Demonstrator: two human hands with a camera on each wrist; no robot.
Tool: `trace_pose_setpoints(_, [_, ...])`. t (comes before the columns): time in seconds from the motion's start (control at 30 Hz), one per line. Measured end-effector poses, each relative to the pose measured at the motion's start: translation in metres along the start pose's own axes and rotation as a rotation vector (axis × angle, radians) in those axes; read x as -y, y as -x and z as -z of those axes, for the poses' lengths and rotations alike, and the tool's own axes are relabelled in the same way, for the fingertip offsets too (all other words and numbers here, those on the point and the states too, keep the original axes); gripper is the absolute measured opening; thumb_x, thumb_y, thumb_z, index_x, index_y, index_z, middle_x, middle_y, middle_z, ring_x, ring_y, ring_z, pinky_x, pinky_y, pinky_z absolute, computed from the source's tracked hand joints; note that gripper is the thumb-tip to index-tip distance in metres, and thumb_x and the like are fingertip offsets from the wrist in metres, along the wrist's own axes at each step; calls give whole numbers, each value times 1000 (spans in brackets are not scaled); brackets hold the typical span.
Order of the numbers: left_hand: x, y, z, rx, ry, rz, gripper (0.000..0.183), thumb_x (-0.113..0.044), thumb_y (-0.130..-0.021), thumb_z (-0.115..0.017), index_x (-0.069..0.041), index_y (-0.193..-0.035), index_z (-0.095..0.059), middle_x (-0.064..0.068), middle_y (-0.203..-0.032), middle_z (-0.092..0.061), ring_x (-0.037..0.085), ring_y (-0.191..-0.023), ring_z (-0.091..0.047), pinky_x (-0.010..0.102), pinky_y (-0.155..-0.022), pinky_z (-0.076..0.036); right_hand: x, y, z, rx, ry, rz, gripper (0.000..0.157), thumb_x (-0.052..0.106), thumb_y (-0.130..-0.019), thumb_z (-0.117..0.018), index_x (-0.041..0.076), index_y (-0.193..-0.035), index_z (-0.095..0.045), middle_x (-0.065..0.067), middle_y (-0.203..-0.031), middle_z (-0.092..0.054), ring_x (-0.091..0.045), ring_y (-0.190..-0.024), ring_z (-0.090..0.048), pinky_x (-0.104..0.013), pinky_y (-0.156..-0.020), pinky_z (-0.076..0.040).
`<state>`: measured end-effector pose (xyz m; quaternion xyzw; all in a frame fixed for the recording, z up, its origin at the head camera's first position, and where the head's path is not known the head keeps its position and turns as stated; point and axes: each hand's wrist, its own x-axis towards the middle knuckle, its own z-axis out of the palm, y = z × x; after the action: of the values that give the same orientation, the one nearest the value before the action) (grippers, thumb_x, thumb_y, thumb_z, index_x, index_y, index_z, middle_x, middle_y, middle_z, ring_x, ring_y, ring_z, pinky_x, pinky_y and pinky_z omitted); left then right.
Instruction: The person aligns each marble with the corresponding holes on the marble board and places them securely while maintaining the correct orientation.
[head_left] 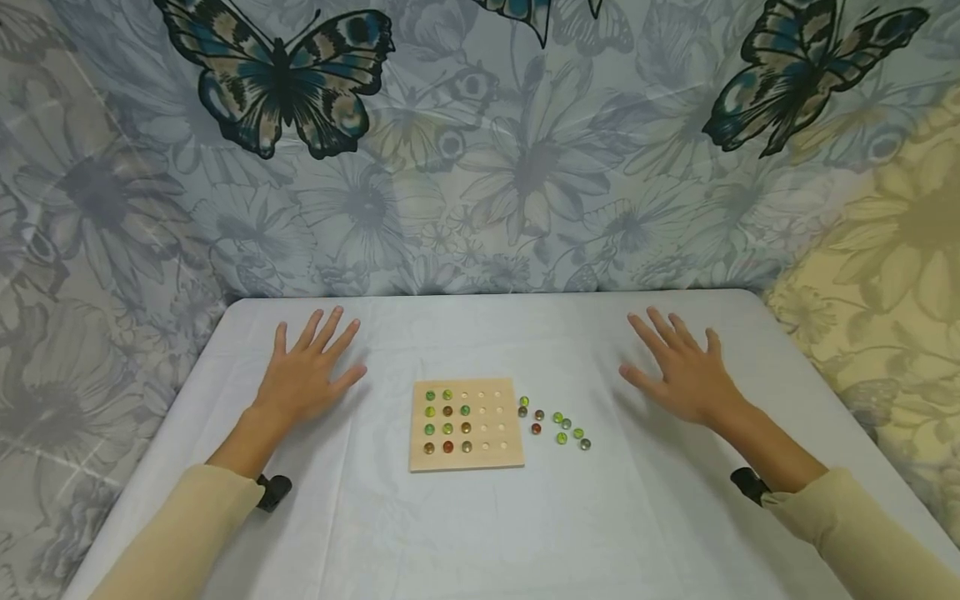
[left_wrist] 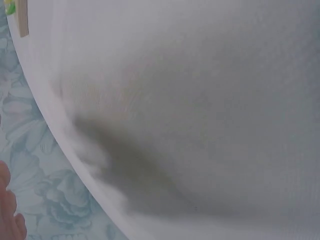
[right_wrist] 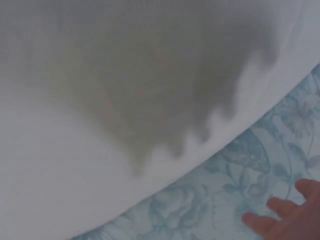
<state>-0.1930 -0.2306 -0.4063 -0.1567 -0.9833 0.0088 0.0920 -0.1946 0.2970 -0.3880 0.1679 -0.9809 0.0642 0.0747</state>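
In the head view, a light wooden board (head_left: pixel 467 467) with rows of round holes lies mid-table. Green, amber and brown glass marbles (head_left: pixel 447 412) sit in its left columns, while bare holes show on the right. Several loose marbles (head_left: pixel 562 438) lie scattered just right of the board. My left hand (head_left: pixel 303 379) is held out left of the board with fingers spread, touching none of these things. On the other side, my right hand (head_left: pixel 686 379) is likewise spread and holds nothing. Some fingers (left_wrist: pixel 7 207) show at the left wrist view's edge; other fingers (right_wrist: pixel 282 207) appear in the right wrist view.
A white cloth covers the table (head_left: pixel 600 533). Behind it hangs a floral curtain (head_left: pixel 525 225) with large butterflies, and a yellowish patterned cloth (head_left: pixel 885 275) is at the right. Dark straps with cameras (head_left: pixel 275 492) sit on both wrists.
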Motion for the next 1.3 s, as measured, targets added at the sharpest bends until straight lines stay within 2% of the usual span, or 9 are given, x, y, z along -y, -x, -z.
trace_pose_setpoints(0.1, [-5,3,-2,32,34,-45,72,-65,-90,-32,-26,-149,-21,2,-155,-10,28,-141,-8,65,-104,-3,5,3,0,-9,-154,38,79,54,-86,-56,29,-149,-17,-9,-152,-22,-37,-134,-25,-69,-98,-14])
trace_pose_setpoints(0.27, [-17,8,-2,74,97,-105,72,-66,-89,-34,-28,-148,-21,0,-155,-11,27,-141,-9,64,-105,-4,13,8,0,41,-411,53,78,43,-84,-65,34,-147,-20,-5,-149,-30,-33,-133,-31,-59,-100,-29])
trace_pose_setpoints(0.43, [-32,11,-1,102,125,-142,71,-66,-89,-34,-28,-148,-22,0,-155,-13,27,-140,-12,62,-106,-6,16,11,-1,66,-556,74,73,36,-83,-69,33,-144,-29,-3,-143,-40,-28,-126,-42,-53,-95,-37])
trace_pose_setpoints(0.6, [-48,13,0,120,131,-185,71,-66,-89,-33,-28,-148,-22,-1,-154,-15,26,-140,-14,61,-107,-8,26,16,3,77,-623,140,69,25,-82,-71,26,-141,-35,2,-139,-44,-21,-120,-48,-43,-91,-41])
trace_pose_setpoints(0.77, [-59,16,-1,131,149,-229,72,-65,-88,-38,-27,-148,-23,-2,-153,-17,25,-140,-16,60,-107,-9,40,21,9,93,-664,175,66,13,-80,-73,15,-137,-42,-2,-130,-53,-23,-111,-56,-43,-86,-45])
trace_pose_setpoints(0.87, [-63,18,-3,130,162,-252,73,-64,-88,-41,-25,-148,-25,-2,-153,-19,25,-139,-18,60,-107,-10,34,21,-4,115,-677,192,64,12,-78,-74,18,-135,-45,-2,-123,-59,-21,-104,-60,-43,-83,-46])
trace_pose_setpoints(0.97, [-66,19,-5,142,182,-265,74,-64,-87,-42,-25,-148,-26,-2,-153,-20,25,-139,-18,60,-107,-10,29,22,-16,145,-704,212,59,13,-78,-75,18,-132,-50,-1,-117,-63,-18,-101,-61,-38,-83,-47])
trace_pose_setpoints(1.1, [-67,21,-7,168,210,-267,74,-64,-87,-42,-25,-147,-26,-2,-152,-21,24,-139,-19,59,-107,-10,30,23,-23,184,-736,236,54,15,-79,-74,12,-128,-53,2,-111,-66,-16,-100,-62,-35,-83,-47])
trace_pose_setpoints(1.3, [-69,21,-11,217,219,-260,76,-67,-86,-41,-25,-148,-25,-3,-152,-22,23,-139,-19,59,-108,-11,36,24,-27,211,-748,275,52,16,-80,-74,10,-127,-54,2,-106,-68,-15,-98,-62,-36,-80,-49])
